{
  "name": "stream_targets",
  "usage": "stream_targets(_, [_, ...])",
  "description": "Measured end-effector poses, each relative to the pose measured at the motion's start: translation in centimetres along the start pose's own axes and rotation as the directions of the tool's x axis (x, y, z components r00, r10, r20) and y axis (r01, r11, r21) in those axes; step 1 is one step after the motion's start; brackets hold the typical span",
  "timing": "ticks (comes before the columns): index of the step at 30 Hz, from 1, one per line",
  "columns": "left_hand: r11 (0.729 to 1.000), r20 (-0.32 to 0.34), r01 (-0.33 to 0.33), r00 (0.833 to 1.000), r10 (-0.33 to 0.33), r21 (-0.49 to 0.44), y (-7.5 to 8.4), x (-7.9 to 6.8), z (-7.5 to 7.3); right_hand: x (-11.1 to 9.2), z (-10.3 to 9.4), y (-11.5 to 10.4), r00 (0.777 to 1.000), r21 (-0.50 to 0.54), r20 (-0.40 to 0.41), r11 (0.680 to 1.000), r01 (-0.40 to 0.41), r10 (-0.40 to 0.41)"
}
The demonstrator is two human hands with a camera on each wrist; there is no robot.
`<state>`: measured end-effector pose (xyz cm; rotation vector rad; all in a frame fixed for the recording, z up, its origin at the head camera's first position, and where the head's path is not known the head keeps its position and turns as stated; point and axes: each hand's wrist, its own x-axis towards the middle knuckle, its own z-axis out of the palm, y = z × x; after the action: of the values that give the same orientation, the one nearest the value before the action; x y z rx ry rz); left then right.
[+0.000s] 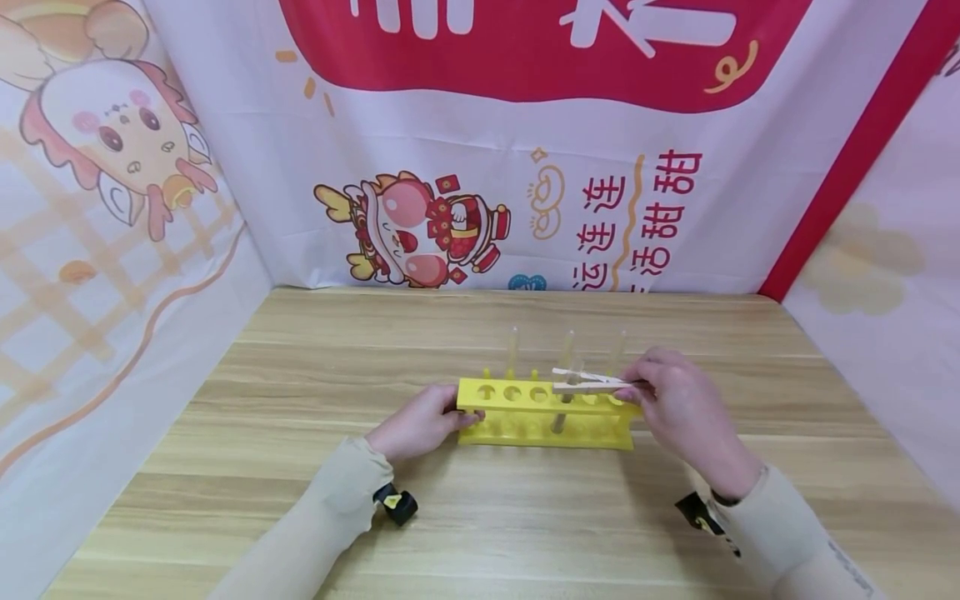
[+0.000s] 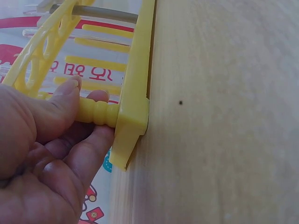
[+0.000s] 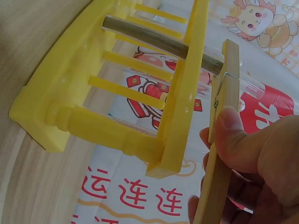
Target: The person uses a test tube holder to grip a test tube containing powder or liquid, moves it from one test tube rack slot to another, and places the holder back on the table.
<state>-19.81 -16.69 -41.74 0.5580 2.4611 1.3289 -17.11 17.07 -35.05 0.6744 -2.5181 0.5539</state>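
A yellow test tube rack (image 1: 517,406) stands upright on the table. My left hand (image 1: 420,423) grips its left end post (image 2: 96,110), thumb and fingers around it. One test tube (image 3: 145,37) with grey-brown contents stands in the rack's middle. In my right hand (image 1: 682,417) is a wooden test tube clamp (image 3: 227,88), held from the side at the rack's right end. The clamp's two arms look spread in the head view, with the filled tube's upper part between them; whether they press on the glass I cannot tell.
Several clear test tubes, one of them a left-hand tube (image 1: 513,346), rise upside down behind the rack on its pegs. A wood-grain table (image 1: 337,358) lies beneath, with a printed cloth (image 1: 465,125) hanging behind it. Wrist straps with black mounts (image 1: 397,504) are on both sleeves.
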Motion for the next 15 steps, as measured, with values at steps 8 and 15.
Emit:
stream_targets(8, [0.999,-0.001,-0.011,1.0,0.011,0.031,0.1,-0.1,-0.1,-0.1,0.7,0.3,1.0,-0.025,0.017,1.0,0.004,-0.004])
stream_targets(15, [1.0,0.003,-0.012,1.0,0.012,0.026,0.0,0.0,-0.1,-0.2,1.2,0.3,0.999,-0.033,0.042,0.999,-0.005,0.006])
